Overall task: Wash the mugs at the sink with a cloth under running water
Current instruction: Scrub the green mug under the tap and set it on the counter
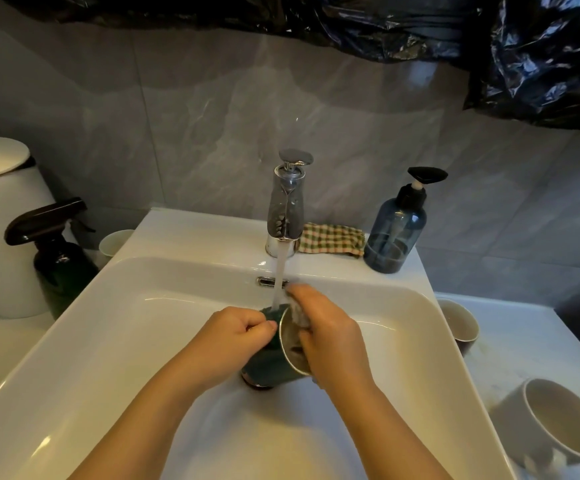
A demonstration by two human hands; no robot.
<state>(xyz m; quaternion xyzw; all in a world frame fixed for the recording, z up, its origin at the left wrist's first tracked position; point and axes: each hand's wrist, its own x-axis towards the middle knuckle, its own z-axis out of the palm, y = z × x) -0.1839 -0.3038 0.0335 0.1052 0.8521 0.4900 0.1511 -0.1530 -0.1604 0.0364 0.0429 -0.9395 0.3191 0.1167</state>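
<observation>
Scrubbing inside the mug (271, 362) under the stream (279, 275).
My left hand (233, 336) is gripping it tilted over the sink (143, 306), my right hand (330, 337) is clutching the cloth (297, 311) at its rim (other mugs (558, 420) are waiting); next, I judge, it needs turning.

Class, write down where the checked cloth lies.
In the head view the checked cloth lies on the back ledge of the sink, right of the tap, left of the blue pump bottle.

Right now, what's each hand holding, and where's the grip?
Left hand: dark green mug, grip around its outer wall near the rim. Right hand: pale cloth, bunched in its fingers against the mug's rim.
</observation>
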